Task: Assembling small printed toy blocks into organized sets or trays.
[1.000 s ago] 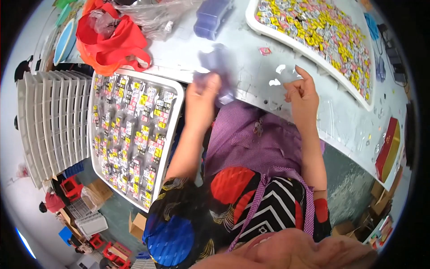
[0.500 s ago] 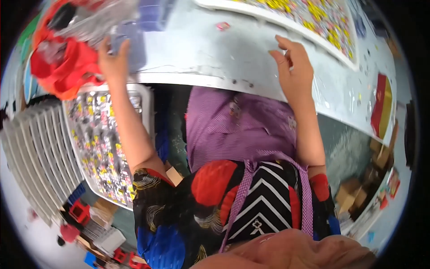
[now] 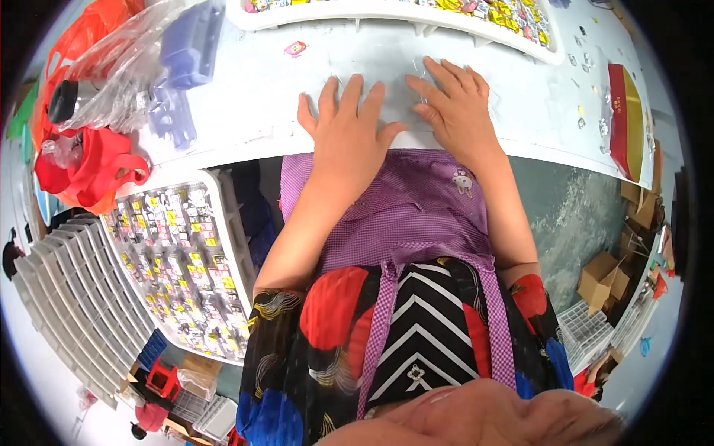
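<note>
Facing desk palm-down: left hand, fingers wide; right hand at its three o'clock, also wide. From left hand: pink piece at eleven, clear plastic trays about ten, white tray at one.

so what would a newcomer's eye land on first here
Probably the left hand and right hand, spread palm-down at the near edge of the pale table. Next, perhaps the bright red bag at upper left and the white tray of small, colourful pieces at the top. The purple apron just below the hands also stands out.
</note>
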Demonstrator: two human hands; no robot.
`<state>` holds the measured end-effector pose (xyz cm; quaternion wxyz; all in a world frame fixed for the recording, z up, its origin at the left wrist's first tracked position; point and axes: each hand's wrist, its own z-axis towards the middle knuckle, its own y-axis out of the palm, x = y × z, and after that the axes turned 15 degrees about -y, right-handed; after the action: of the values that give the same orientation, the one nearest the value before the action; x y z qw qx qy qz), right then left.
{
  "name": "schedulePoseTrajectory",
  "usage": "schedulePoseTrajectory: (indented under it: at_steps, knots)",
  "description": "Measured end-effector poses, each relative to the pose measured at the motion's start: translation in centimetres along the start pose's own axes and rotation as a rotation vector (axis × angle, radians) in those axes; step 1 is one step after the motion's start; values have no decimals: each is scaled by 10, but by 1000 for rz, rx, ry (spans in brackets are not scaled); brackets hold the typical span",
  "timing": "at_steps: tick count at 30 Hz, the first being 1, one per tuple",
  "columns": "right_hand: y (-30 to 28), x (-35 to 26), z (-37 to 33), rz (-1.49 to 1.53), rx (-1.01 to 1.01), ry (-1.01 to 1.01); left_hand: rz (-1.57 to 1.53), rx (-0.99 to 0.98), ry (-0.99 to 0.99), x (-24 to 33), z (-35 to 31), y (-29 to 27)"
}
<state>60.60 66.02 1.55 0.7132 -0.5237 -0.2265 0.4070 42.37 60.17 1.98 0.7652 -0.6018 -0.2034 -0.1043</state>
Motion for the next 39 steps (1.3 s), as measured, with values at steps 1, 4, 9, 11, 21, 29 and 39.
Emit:
schedulePoseTrajectory:
  at_steps: [1, 4, 9, 11, 21, 29, 39]
  knots:
    - [2, 0, 0, -13, -25, 48, 9, 3, 6, -3, 2, 2]
    - [5, -6, 2, -15, -31, 151, -34, -105, 68, -26, 10, -4]
    - [-6, -6, -1, 79, -6, 216, -167, -346, 188, -57, 23, -32]
    - [-13, 5, -2, 78, -79, 66, -225, -353, 196, -67, 31, -33]
    - [-4, 18, 7, 40, -74, -161, 111, -376, 482, -74, 38, -58]
    - [6, -8, 30, 92, 70, -96, 158, -425, 580, -90, 40, -64]
    - [9, -14, 30, 90, 12, -70, -74, -190, 323, -86, 82, -45]
